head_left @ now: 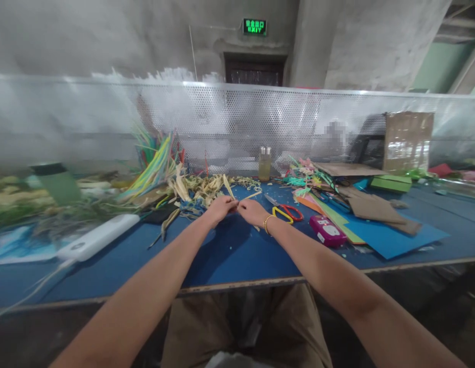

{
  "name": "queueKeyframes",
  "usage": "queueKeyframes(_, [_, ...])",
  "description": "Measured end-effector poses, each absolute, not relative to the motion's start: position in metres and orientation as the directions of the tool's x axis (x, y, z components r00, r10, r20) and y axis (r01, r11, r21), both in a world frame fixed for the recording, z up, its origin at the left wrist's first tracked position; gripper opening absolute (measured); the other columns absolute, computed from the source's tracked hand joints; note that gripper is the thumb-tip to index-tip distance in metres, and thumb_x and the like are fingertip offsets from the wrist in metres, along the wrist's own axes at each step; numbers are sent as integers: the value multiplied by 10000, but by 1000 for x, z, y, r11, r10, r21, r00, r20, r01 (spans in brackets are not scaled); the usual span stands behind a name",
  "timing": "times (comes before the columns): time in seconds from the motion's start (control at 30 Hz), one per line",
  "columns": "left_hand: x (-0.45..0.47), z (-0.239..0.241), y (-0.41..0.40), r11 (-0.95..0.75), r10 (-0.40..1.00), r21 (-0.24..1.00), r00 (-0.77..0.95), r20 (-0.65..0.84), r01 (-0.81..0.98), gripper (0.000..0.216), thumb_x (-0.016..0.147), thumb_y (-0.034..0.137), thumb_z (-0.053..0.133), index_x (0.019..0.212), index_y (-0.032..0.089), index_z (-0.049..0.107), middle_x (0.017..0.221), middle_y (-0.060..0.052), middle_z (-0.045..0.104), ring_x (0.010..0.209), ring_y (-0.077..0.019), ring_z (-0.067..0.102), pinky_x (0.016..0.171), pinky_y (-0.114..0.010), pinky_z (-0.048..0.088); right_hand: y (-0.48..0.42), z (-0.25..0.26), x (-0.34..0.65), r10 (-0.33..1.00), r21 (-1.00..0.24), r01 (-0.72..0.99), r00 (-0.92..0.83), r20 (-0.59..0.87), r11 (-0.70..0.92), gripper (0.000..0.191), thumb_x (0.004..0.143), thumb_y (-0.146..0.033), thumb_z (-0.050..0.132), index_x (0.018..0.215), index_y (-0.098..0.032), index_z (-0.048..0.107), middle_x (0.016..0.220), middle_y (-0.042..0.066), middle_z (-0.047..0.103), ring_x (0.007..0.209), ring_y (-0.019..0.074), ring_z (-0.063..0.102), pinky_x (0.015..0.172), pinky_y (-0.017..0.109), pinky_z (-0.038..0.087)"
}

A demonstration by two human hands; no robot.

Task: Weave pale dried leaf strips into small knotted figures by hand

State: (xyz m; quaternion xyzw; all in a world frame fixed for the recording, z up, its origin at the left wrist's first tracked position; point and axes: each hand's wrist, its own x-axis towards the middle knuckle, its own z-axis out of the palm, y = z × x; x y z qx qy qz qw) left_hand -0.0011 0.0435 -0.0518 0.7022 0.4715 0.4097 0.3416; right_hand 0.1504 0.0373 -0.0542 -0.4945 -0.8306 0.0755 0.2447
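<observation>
My left hand and my right hand meet over the blue table top, both pinched on a thin pale straw strip that sticks up and back between them. A gold bracelet circles my right wrist. Just behind the hands lies a heap of dry straw strips. Scissors with red and yellow handles lie just right of my right hand.
A white power bank lies at the left, and a green cup stands further back. Coloured strips fan up at the back left. A small bottle, a pink device, coloured paper sheets and cardboard sit to the right. A perforated metal screen backs the table.
</observation>
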Motion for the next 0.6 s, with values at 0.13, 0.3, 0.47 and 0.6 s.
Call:
queueKeyframes(0.13, [0,-45,38,-234,963,930,196,183,283,237,790,338,491,659,164,585,610,-16,626,571,-133,539,539,-233,373,42,-56,155,887,-473,752,-354,298,459,257,840,-225,430,726,-160,651,772,37,647,713,130,533,618,227,330])
queueKeyframes(0.3, [-1,-40,36,-137,983,977,142,114,166,187,717,186,606,901,161,586,763,-45,695,646,-130,599,554,-215,372,46,-54,162,910,-555,725,-269,317,408,226,829,-288,508,754,-162,680,743,27,651,683,126,527,614,226,342])
queueKeyframes(0.47, [-3,-40,37,-174,982,980,96,165,93,210,714,162,645,880,167,515,785,-66,700,690,-144,631,578,-221,403,50,-56,163,901,-662,620,-196,388,420,184,820,-291,557,839,-166,691,867,53,682,794,144,581,722,244,408])
queueKeyframes(0.6, [-3,-36,33,-169,978,980,142,153,107,191,711,170,668,830,174,519,680,-27,660,643,-138,619,568,-218,403,52,-59,160,915,-860,313,-175,364,403,234,758,-275,643,972,-184,675,948,43,680,860,143,593,771,252,437])
